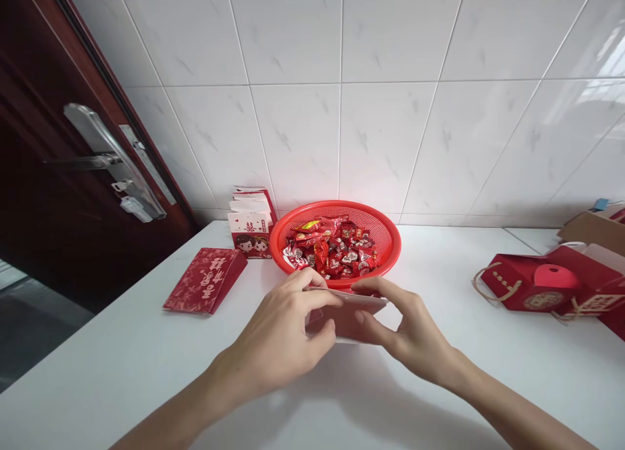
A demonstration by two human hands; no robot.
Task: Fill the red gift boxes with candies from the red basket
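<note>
A small folded paper box (pixel 347 320), reddish with a pale edge, is raised over the white table just in front of the basket. Its left side is in my left hand (pixel 288 323), whose fingers and thumb are curled around the upper edge. On the other side, my right hand (pixel 413 326) pinches the box between thumb and fingers. The far face of the box is hidden. Right behind it stands a red plastic basket (pixel 393 241) with many wrapped candies (pixel 342 248) inside.
Left of the basket stand several upright cards or flat boxes (pixel 250 222). A red printed box (pixel 205 281) lies nearer. To the right are red gift boxes with rope handles (pixel 530 284) and a cardboard box (pixel 590 232). A tiled wall (pixel 371 144) closes the back; a dark door (pixel 43 79) stands left.
</note>
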